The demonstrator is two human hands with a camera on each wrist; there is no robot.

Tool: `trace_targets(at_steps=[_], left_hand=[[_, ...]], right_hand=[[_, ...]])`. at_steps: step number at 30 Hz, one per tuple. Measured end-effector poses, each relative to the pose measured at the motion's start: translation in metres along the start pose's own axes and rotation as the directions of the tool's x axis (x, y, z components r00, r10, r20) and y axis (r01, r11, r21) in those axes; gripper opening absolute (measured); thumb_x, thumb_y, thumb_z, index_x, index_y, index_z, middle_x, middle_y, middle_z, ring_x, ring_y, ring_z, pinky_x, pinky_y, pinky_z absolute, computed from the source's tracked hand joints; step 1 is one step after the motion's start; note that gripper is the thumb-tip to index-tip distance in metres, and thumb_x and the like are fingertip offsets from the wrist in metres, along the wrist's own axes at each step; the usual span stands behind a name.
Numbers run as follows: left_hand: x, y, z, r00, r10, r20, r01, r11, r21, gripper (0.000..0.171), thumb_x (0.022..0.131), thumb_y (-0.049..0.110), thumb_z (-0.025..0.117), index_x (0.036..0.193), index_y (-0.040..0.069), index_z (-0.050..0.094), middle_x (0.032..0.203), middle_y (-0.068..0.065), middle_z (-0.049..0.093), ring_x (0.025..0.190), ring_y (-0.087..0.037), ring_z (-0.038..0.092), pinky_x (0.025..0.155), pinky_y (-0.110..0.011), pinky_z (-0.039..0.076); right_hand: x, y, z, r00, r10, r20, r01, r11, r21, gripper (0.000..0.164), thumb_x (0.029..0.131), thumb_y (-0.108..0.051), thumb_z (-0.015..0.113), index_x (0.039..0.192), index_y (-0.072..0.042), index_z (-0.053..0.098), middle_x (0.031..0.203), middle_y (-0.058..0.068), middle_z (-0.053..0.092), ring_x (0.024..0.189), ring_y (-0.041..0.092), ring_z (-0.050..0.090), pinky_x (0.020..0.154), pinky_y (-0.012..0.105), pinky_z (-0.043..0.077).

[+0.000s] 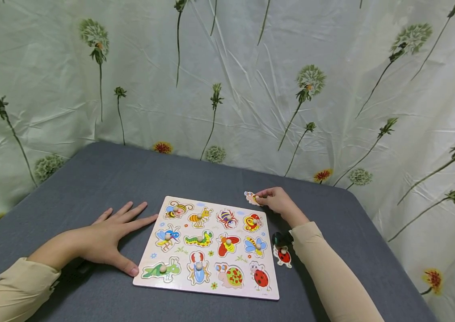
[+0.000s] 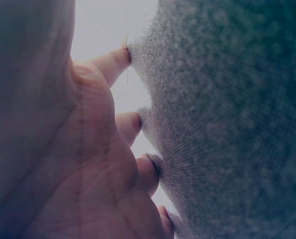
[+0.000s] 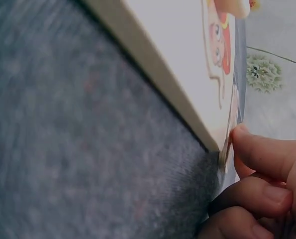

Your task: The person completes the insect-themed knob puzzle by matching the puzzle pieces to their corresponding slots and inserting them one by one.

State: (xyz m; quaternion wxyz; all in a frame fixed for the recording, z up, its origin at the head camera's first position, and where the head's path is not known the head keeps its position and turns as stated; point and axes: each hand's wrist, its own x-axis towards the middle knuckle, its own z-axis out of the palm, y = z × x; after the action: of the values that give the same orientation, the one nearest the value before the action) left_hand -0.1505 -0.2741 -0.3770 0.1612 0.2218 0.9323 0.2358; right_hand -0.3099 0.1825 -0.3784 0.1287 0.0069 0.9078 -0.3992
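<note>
A wooden peg puzzle board [image 1: 207,291] printed with insects lies on the table. My left hand [image 1: 104,239] rests flat with fingers spread, its thumb and index fingertip at the board's left edge. Beyond the board's far right corner, my right hand [image 1: 277,202] pinches a pale snail puzzle piece [image 1: 250,197], partly hidden by the fingers. In the right wrist view, thumb and finger meet at this thin piece [image 3: 227,149] beside the board's corner. A red ladybug piece [image 1: 283,256] with a knob lies right of the board, near the right wrist.
The printed snail spot [image 1: 229,275] and ladybug spot [image 1: 260,277] show no knobs; the other insects have knobs. Dark grey cloth [image 1: 131,172] covers the table. A pale curtain [image 1: 243,112] with dandelion prints hangs behind it.
</note>
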Motion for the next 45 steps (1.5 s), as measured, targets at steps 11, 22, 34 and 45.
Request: trace_targets(at_steps=[11, 22, 34, 45], left_hand=[[0.001, 0.001, -0.001, 1.000, 0.015, -0.008, -0.015, 1.000, -0.003, 0.123, 0.071, 0.066, 0.093, 0.171, 0.030, 0.032, 0.181, -0.021, 0.008, 0.162, -0.061, -0.002, 0.117, -0.086, -0.004], [0.000, -0.002, 0.001, 1.000, 0.006, -0.003, -0.006, 1.000, -0.013, 0.122, 0.071, 0.066, 0.092, 0.171, 0.030, 0.032, 0.181, -0.022, 0.008, 0.162, -0.062, -0.002, 0.116, -0.087, -0.005], [0.000, -0.001, 0.001, 1.000, 0.007, -0.003, -0.007, 1.000, -0.019, 0.122, 0.071, 0.066, 0.092, 0.171, 0.030, 0.033, 0.181, -0.021, 0.008, 0.162, -0.061, -0.002, 0.117, -0.086, -0.005], [0.001, -0.001, 0.001, 1.000, 0.006, -0.011, -0.006, 1.000, -0.020, 0.123, 0.070, 0.069, 0.092, 0.170, 0.031, 0.033, 0.181, -0.021, 0.009, 0.162, -0.061, -0.001, 0.117, -0.086, -0.005]], right_hand=[[-0.008, 0.000, -0.003, 1.000, -0.026, 0.006, 0.026, 1.000, 0.004, 0.026, 0.108, -0.020, 0.067, 0.125, -0.003, 0.075, 0.108, 0.008, 0.069, 0.072, 0.017, 0.038, 0.066, 0.032, 0.031], [-0.026, -0.007, -0.008, 0.999, -0.045, 0.022, 0.044, 0.999, 0.023, 0.026, 0.107, -0.022, 0.068, 0.125, -0.005, 0.076, 0.088, 0.002, 0.069, 0.063, 0.016, 0.031, 0.061, 0.031, 0.028], [-0.060, -0.010, -0.008, 0.991, -0.114, 0.072, 0.111, 0.993, 0.051, 0.026, 0.107, -0.022, 0.069, 0.125, -0.005, 0.075, 0.059, -0.007, 0.037, 0.050, 0.011, 0.024, 0.049, 0.026, 0.024], [-0.088, -0.018, 0.001, 0.983, -0.160, 0.087, 0.157, 0.986, 0.047, 0.024, 0.106, -0.021, 0.070, 0.122, -0.004, 0.076, 0.060, -0.005, 0.035, 0.054, 0.013, 0.026, 0.052, 0.025, 0.024]])
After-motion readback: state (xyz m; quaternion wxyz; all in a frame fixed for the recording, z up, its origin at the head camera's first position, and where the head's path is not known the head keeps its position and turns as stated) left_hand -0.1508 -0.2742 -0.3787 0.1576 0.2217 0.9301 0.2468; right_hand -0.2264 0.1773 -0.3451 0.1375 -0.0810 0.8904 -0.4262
